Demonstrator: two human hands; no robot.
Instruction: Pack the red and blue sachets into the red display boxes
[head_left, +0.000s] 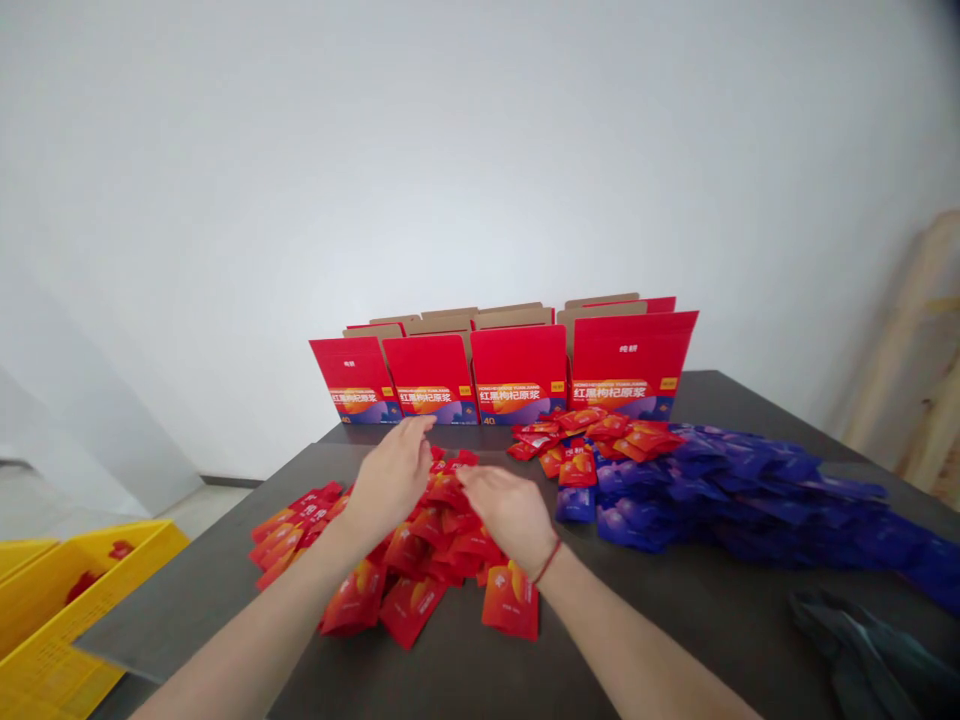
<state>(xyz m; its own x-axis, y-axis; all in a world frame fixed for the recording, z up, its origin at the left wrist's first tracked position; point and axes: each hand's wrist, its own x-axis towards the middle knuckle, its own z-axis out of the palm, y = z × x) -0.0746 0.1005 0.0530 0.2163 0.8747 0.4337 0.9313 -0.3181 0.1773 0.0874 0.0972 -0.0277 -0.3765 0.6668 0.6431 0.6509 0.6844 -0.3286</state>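
My left hand hovers over the left part of a heap of small red sachets, its fingers stretched forward and slightly curved. Across from it, my right hand is at the heap's right side, palm turned inward, fingers extended toward the left. No sachet shows in either hand, though the palms are hidden from me. One red sachet lies flat just below the right wrist. More red sachets fan out in an overlapping row to the left of my left forearm.
Several open red cartons stand in rows at the back of the dark table. A smaller red sachet pile adjoins a long bank of blue sachets on the right. Dark cloth lies front right; yellow crates stand left.
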